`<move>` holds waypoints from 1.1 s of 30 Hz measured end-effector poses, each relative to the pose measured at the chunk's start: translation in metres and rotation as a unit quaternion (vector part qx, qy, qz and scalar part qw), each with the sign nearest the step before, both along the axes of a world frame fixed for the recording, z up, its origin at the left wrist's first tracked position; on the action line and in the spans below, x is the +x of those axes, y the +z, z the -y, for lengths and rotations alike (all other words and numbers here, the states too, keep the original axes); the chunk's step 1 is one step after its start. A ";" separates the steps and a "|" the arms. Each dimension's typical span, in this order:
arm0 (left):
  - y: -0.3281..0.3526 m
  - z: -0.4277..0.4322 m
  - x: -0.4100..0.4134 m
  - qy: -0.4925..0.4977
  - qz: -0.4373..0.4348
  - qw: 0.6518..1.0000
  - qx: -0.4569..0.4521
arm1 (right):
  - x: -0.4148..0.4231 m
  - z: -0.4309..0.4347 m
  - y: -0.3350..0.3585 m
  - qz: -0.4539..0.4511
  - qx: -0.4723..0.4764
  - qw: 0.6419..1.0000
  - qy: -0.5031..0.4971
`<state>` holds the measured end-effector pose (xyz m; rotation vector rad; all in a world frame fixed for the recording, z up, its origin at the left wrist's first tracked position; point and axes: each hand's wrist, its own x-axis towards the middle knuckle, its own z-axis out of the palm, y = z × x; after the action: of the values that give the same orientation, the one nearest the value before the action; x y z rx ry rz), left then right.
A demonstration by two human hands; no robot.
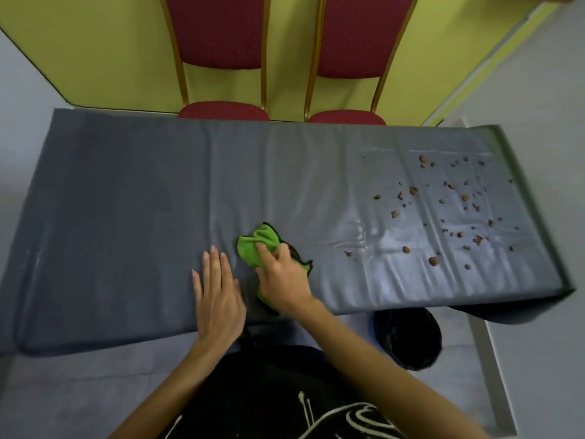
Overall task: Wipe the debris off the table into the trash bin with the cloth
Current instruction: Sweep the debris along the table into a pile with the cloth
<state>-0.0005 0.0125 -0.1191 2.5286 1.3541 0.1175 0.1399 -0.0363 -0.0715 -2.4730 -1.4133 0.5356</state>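
Both hands are working near the table's [126, 217] front edge: the left hand [218, 296] is lying flat and unclenched on the grey cover, while the right hand [281, 280] is gripping the bunched green cloth [256, 245] just beside it. Soft and light, the cloth is probably best pressed flat under the palm. Further right, loose brown debris [443, 210] is lying scattered, likely rolling easily, with the trash bin [408, 337] sitting below that end's front edge.

No legible text, label, brand, number or sign is shown. A white line design is printed on the person's black shirt [332, 416], but no letters can be made out in it. The grey table cover [126, 201] and the red chairs [221, 30] are unmarked.
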 end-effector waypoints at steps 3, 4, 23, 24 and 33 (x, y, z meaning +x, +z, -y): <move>-0.001 0.001 -0.002 -0.005 0.010 1.000 0.012 | 0.010 0.018 -0.001 0.012 -0.005 1.000 -0.023; 0.000 0.002 -0.002 -0.005 0.013 1.000 0.010 | 0.024 0.028 0.001 0.015 -0.008 0.999 -0.047; -0.013 -0.009 -0.050 -0.040 -0.007 0.999 0.019 | -0.083 -0.027 0.018 0.017 -0.038 0.992 0.117; -0.010 -0.008 -0.050 -0.034 -0.003 0.999 0.018 | -0.074 -0.022 0.014 0.026 -0.046 0.992 0.116; -0.003 -0.004 -0.046 -0.001 0.039 0.999 0.028 | 0.136 0.086 0.018 0.072 -0.108 0.970 -0.207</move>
<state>-0.0463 0.0165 -0.1218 2.5432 1.3355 0.2539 0.2756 -0.1220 -0.0539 -2.9237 -0.8728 0.4437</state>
